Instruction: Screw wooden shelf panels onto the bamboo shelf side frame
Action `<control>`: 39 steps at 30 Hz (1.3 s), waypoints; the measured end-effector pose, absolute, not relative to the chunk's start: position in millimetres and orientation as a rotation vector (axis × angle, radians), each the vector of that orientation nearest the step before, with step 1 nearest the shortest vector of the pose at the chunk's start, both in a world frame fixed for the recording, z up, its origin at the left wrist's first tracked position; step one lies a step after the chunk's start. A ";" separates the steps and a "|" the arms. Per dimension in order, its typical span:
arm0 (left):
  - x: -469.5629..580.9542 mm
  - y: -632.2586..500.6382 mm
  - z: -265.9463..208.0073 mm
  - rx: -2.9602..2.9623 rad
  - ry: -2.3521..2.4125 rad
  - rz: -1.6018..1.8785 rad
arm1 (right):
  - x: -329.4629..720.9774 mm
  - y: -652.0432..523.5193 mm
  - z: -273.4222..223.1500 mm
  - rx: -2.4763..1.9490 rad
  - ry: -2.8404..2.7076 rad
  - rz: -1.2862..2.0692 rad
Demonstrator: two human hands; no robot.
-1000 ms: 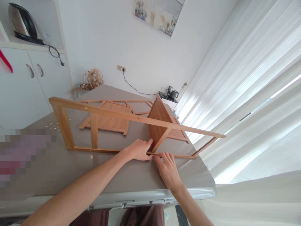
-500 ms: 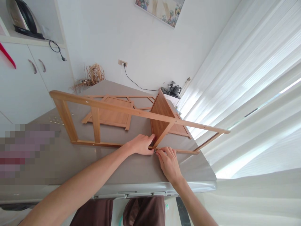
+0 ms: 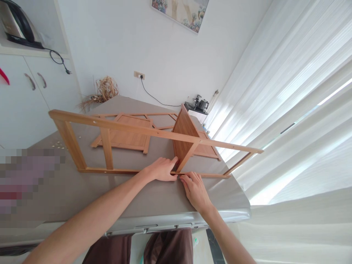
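Right hand (image 3: 194, 190) pinches small piece (image 3: 178, 176), mostly hidden.

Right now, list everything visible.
Table: one, grey, centre
Standing frame: one, brown, table front
Lying frame: one, brown, table back
Panels: three, brown, table
Metal piece: one, silver, by standing frame
Bits: several, pale, table left
Dried plants: bundle, straw, back left
Kettle: one, silver-black, shelf
Cabinet: one, white, left
Red object: one, red, left
Picture: one, multicoloured, wall
Socket: one, beige, wall
Pot: one, black, back right
Curtains: unclear count, white, right
Trousers: pair, brown, below
Left hand: one, on standing frame
Right hand: one, pinching metal piece
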State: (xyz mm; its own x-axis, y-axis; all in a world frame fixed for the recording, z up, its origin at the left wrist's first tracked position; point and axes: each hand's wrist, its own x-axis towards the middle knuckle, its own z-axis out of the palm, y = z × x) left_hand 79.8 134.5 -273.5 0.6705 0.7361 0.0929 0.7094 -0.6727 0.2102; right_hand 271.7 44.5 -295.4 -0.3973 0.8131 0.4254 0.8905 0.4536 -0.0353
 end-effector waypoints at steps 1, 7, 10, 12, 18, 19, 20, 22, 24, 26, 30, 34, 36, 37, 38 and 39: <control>79.9 134.7 -274.2 2.728 1.183 0.262 | 272.1 43.7 -295.1 -1.444 -2.318 -0.269; 79.6 135.5 -276.0 2.740 1.163 0.280 | 272.1 39.8 -298.2 -1.448 -2.283 -0.245; 79.6 135.9 -276.4 2.749 1.168 0.294 | 271.3 40.6 -300.9 -1.453 -2.254 -0.243; 79.5 136.5 -277.3 2.758 1.161 0.309 | 271.1 41.3 -302.1 -1.451 -2.248 -0.240; 78.7 137.7 -280.3 2.769 1.142 0.328 | 269.4 41.0 -300.7 -1.437 -2.279 -0.317; 78.5 137.7 -280.5 2.770 1.139 0.329 | 268.4 40.9 -299.7 -1.439 -2.287 -0.340; 78.4 137.6 -280.6 2.770 1.138 0.329 | 267.2 40.8 -298.4 -1.442 -2.295 -0.363; 78.2 137.4 -280.6 2.769 1.144 0.328 | 264.9 41.0 -295.8 -1.455 -2.310 -0.398; 78.1 137.4 -280.5 2.766 1.151 0.324 | 263.1 41.4 -293.6 -1.456 -2.325 -0.418; 78.0 137.5 -280.3 2.758 1.146 0.315 | 262.7 41.6 -292.8 -1.444 -2.338 -0.424; 77.6 137.6 -280.2 2.746 1.151 0.303 | 264.8 41.4 -294.8 -1.436 -2.342 -0.436; 77.2 137.2 -279.7 2.749 1.147 0.320 | 266.8 40.9 -297.6 -1.448 -2.344 -0.445; 77.0 136.7 -278.6 2.742 1.149 0.310 | 266.8 40.7 -298.2 -1.449 -2.345 -0.448; 76.8 136.4 -277.9 2.737 1.151 0.301 | 266.7 40.7 -298.2 -1.448 -2.346 -0.449; 76.7 136.1 -277.2 2.733 1.154 0.292 | 266.5 40.6 -298.1 -1.448 -2.347 -0.448; 76.6 135.8 -276.5 2.731 1.155 0.286 | 266.2 40.5 -297.9 -1.445 -2.347 -0.446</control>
State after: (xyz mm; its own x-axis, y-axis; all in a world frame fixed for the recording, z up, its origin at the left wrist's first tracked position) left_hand 76.6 135.8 -276.5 0.6830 0.7218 0.1121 0.6906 -0.6881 0.2225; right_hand 266.2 40.5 -297.9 -0.4201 0.7891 0.4481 0.8985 0.4309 0.0836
